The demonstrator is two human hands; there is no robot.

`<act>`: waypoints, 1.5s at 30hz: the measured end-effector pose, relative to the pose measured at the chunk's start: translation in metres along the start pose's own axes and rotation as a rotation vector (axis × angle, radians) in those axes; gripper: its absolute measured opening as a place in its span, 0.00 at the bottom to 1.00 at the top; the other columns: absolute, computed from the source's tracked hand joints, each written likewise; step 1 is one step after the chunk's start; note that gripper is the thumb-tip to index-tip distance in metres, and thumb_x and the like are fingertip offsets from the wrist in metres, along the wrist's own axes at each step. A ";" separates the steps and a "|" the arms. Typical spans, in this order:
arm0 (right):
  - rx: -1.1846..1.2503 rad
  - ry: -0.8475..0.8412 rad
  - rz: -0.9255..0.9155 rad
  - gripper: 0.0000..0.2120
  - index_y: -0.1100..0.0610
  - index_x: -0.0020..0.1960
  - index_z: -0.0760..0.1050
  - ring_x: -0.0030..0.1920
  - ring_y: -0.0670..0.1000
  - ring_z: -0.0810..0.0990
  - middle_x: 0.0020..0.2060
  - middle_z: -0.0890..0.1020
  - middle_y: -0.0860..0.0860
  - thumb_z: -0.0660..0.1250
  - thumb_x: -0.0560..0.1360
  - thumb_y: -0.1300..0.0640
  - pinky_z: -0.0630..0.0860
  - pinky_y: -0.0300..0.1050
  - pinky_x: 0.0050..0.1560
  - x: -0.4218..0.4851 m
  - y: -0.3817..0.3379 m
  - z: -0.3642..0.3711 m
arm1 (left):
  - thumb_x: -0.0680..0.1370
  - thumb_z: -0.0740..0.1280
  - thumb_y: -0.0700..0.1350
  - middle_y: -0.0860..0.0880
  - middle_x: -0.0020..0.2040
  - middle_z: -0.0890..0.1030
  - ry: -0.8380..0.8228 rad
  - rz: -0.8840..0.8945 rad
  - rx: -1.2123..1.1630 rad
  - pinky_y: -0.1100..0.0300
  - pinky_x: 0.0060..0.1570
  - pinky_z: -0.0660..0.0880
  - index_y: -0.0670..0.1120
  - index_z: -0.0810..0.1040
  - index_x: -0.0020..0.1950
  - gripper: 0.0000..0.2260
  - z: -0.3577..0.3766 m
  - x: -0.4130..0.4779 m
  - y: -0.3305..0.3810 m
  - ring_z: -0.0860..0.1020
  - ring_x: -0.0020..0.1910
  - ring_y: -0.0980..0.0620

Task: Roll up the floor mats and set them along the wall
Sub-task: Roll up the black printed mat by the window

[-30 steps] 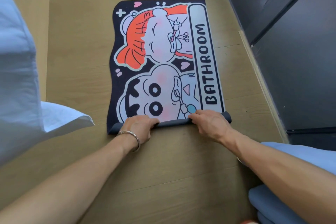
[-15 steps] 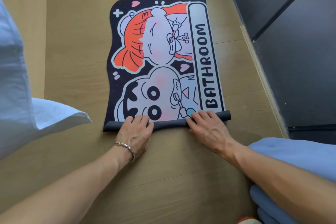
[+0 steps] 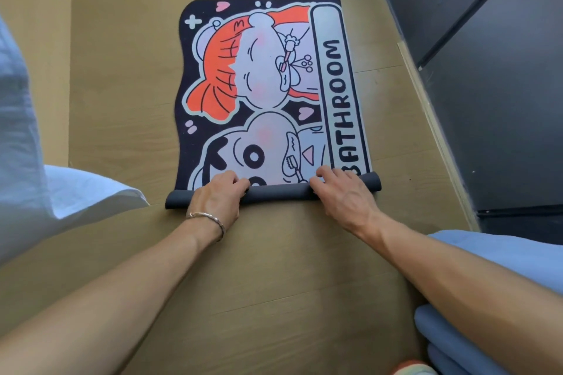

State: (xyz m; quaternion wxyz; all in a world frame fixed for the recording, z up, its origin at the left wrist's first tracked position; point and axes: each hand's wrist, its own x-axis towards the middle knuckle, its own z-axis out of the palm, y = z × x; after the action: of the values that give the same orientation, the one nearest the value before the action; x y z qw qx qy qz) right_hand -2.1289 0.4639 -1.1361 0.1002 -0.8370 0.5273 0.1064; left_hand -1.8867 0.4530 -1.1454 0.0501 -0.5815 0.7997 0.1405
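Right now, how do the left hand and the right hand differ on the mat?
The left hand wears a bracelet; the right hand has a bare wrist. The left hand sits further from its end of the roll than the right hand does. Both lie across the top of the roll.
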 end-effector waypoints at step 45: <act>0.193 -0.325 0.071 0.14 0.56 0.65 0.67 0.51 0.55 0.78 0.55 0.77 0.54 0.59 0.80 0.55 0.75 0.50 0.51 0.023 0.006 -0.027 | 0.80 0.58 0.49 0.47 0.52 0.79 -0.377 -0.067 -0.041 0.56 0.44 0.70 0.51 0.70 0.56 0.06 -0.022 0.015 -0.001 0.73 0.45 0.48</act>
State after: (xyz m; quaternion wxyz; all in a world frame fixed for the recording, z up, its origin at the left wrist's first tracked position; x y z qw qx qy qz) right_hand -2.1230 0.4336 -1.1173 0.2601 -0.7763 0.5409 0.1927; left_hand -1.8888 0.4325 -1.1287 0.1921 -0.5719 0.7534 0.2615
